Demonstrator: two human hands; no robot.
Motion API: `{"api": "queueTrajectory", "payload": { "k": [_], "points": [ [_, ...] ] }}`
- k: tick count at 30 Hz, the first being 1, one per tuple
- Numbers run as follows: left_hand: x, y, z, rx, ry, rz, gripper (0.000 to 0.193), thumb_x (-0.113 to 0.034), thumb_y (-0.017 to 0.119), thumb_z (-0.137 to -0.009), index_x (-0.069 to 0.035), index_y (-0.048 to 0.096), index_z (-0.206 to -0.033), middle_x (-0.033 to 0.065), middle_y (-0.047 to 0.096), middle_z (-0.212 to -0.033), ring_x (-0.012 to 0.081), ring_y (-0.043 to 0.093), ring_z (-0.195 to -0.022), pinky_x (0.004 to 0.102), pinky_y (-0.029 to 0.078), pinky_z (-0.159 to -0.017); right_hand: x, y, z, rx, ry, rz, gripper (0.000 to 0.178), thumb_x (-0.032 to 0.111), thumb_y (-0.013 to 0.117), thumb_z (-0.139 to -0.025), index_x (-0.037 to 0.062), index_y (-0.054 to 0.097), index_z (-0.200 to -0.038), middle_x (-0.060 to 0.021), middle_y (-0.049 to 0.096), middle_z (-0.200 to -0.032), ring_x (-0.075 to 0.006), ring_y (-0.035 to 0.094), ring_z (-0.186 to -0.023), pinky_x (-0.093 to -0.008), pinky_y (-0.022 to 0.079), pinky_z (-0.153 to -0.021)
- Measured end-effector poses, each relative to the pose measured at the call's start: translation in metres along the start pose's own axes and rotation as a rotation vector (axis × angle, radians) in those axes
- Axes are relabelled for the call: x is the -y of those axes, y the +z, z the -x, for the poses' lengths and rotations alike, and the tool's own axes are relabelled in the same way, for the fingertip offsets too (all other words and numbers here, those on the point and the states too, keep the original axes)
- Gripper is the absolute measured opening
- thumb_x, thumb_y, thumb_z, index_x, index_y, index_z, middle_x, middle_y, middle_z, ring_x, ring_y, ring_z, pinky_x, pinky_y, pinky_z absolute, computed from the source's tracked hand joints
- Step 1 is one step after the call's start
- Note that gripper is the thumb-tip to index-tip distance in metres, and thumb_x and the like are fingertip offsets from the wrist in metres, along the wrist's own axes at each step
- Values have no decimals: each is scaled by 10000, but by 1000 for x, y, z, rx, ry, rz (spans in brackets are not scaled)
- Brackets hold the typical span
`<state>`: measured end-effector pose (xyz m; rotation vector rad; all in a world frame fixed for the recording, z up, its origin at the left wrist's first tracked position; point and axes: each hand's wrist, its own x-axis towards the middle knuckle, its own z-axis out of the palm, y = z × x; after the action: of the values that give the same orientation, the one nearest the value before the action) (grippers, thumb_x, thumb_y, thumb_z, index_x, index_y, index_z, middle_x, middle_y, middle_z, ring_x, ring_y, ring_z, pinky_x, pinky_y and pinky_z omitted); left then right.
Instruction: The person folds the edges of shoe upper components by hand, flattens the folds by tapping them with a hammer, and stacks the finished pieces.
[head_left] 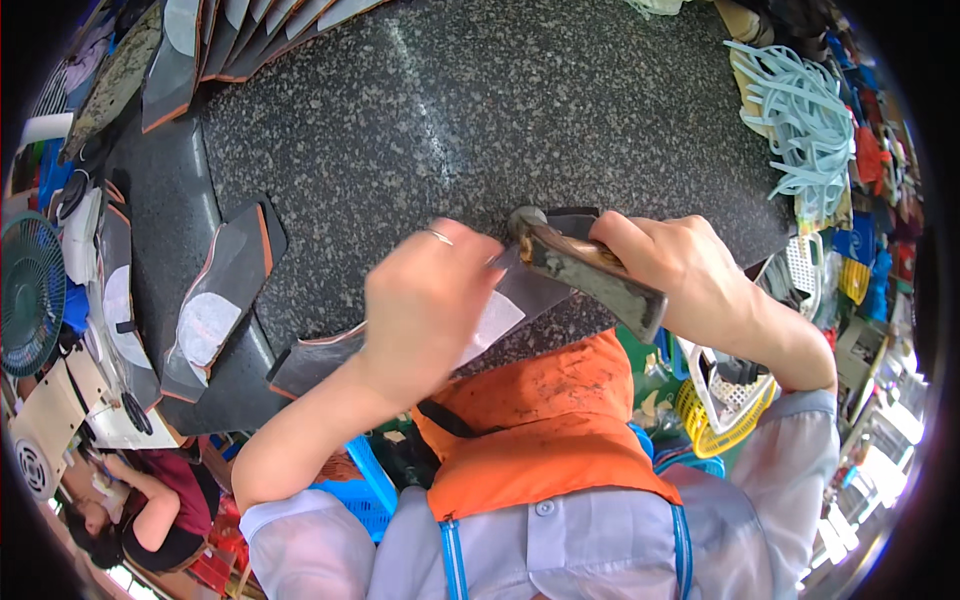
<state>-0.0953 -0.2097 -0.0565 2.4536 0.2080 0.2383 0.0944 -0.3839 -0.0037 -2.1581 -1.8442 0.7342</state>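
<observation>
My right hand (pixel 675 260) is closed around the short wooden handle of a hammer (pixel 600 277). Its worn metal head has a round face at one end and a flat wedge at the other, and it hangs over a dark grey piece (pixel 545 288) with a pale patch. The piece lies along the near edge of the stone slab. Over its middle is my left hand (pixel 430 290), a ring on one finger, with fingers curled closed beside the hammer's round end. What those fingers pinch is hidden and slightly blurred.
Similar dark pieces with orange edges (pixel 225 290) lie at the left, and a stack (pixel 260 40) fans out at the far left. Pale blue strips (pixel 800 115) hang over the slab's right corner. A yellow basket (pixel 715 425) stands below right. Another person (pixel 170 500) sits lower left.
</observation>
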Motion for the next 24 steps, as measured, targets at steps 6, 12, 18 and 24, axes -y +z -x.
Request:
{"api": "queueTrajectory", "payload": {
  "k": [6, 12, 18, 24],
  "points": [
    [-3, 12, 19, -146, 217, -283, 136, -32, 709, -751, -10, 690, -884, 98, 643, -928, 258, 628, -708, 372, 492, -591, 2, 6, 2, -126, -9, -89, 252, 145, 704, -868, 48, 527, -1020, -118, 618, -694, -357, 665, -667, -466, 516, -546],
    [8, -18, -7, 262, -371, 94, 206, -216, 735, -873, -50, 626, -815, 123, 654, -782, 323, 665, -711, 431, 491, -593, -2, -6, 6, -92, 39, -57, 242, 150, 681, -875, 57, 531, -1040, -151, 629, -713, -401, 657, -681, -490, 513, -599],
    [6, 13, -28, -103, -167, 101, 161, -200, 739, -880, -51, 680, -901, 112, 659, -816, 308, 659, -706, 421, 490, -608, -13, -3, 14, -146, 179, 57, 243, 138, 684, -874, 56, 545, -1055, -167, 650, -781, -407, 663, -705, -480, 521, -611],
    [4, 28, -8, -272, 258, -204, 200, -34, 717, -782, -1, 718, -979, 80, 608, -790, 242, 588, -665, 360, 448, -568, -12, -21, 5, -100, 181, -140, 186, 136, 707, -931, 45, 608, -1059, -165, 669, -782, -392, 678, -712, -432, 503, -599]
  ]
}}
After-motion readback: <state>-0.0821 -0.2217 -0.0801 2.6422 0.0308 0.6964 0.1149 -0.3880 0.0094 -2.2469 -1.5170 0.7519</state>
